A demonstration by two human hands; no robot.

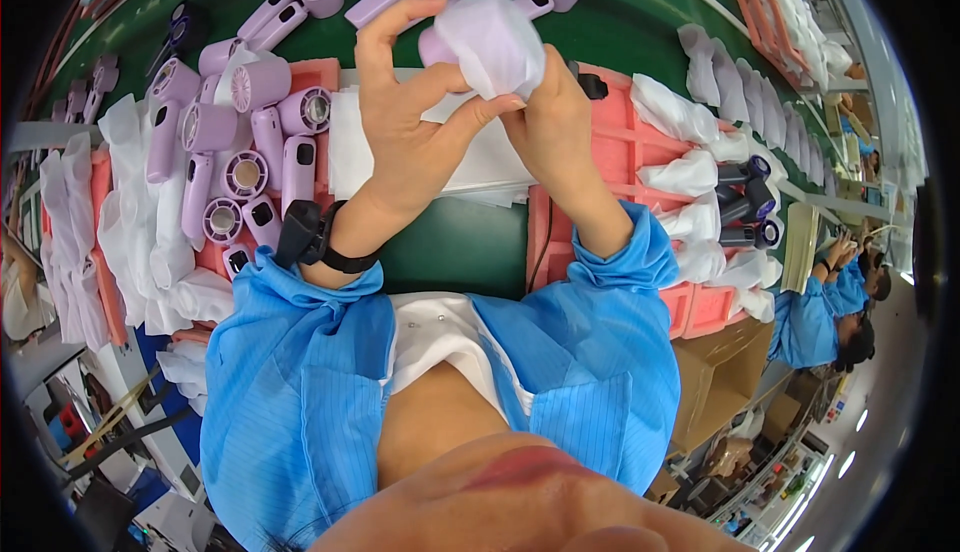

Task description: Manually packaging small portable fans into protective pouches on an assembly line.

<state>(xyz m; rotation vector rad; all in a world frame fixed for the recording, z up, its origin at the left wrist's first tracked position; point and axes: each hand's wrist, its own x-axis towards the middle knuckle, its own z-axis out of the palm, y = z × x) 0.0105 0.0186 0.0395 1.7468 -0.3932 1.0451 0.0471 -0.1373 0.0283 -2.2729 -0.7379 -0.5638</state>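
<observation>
Above the far side of the work area, both hands hold a lilac handheld fan (436, 47) partly covered by a thin white translucent wrapper (495, 42). My left hand (412, 117) has its thumb and a finger closed at the near edge of the wrapper, while its other fingers reach up along the fan's left side. My right hand (548, 117) grips the wrapped fan from the right; most of its fingers are hidden behind it. Below the hands lies a stack of white sheets (365, 152), partly covered by my left hand.
Several bare lilac fans (245, 174) crowd the pink tray (322, 74) at left, beside white-wrapped ones (135, 222). At right, another pink tray (615, 142) holds wrapped pieces and dark fans (745, 202). More lilac fans (380, 0) lie across the green table (440, 242). A cardboard box (715, 377) stands lower right.
</observation>
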